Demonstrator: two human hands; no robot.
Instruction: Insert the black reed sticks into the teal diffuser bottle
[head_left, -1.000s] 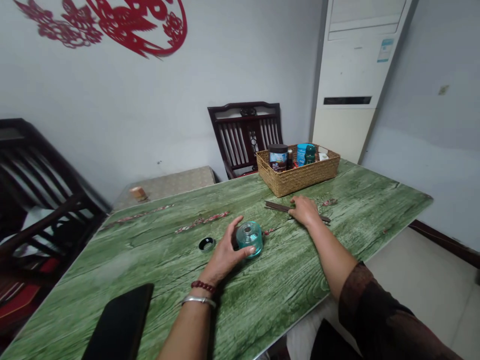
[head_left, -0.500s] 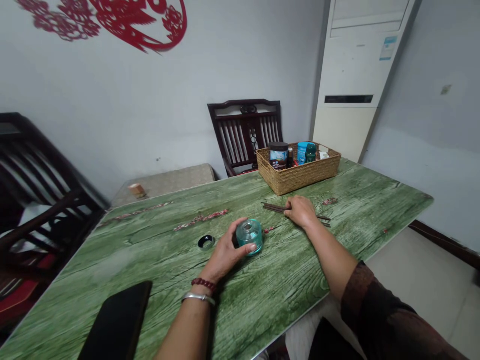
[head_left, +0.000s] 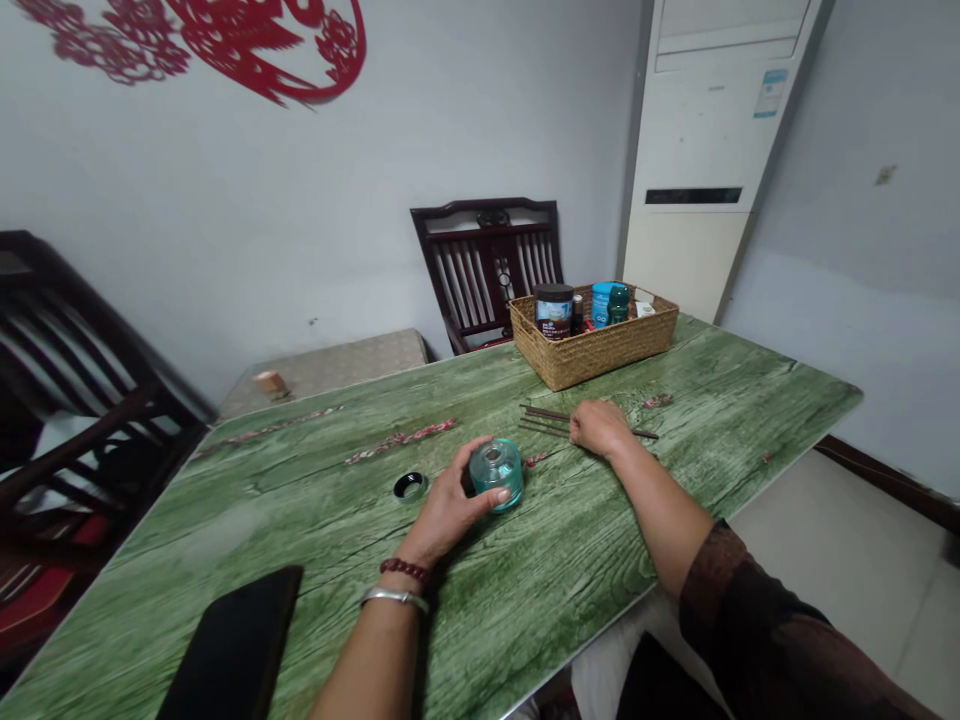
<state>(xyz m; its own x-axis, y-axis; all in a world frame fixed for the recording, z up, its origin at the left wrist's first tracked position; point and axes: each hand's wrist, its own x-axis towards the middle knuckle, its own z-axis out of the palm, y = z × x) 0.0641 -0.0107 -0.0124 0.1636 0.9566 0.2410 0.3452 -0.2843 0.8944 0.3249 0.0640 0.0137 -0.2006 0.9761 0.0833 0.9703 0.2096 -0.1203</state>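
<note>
Right now, left hand: mine [head_left: 448,500] curves around the teal glass bottle [head_left: 496,475], thumb on its near side, fingers bent around the far side.
Bottle: upright on the green wood-print table [head_left: 600,545], its narrow mouth uncovered and nothing standing in it.
Right hand: mine [head_left: 600,428] rests over the dark brown sticks [head_left: 544,412], fingers curled in close together; my knuckles hide the tips, so I cannot tell whether I am pinching any.
Sticks: flat on the table, loose, poking out on both sides of my hand, to the right of the bottle.
Black ring [head_left: 409,486]: on the table, just left of my left hand.
Farther off: a wicker basket [head_left: 592,362] with jars and bottles; a black phone [head_left: 232,640] lies near my left forearm.
Progress: early, I judge; the bottle is open, the ring lies apart from it, and every visible stick is outside it, not in one bundle.
</note>
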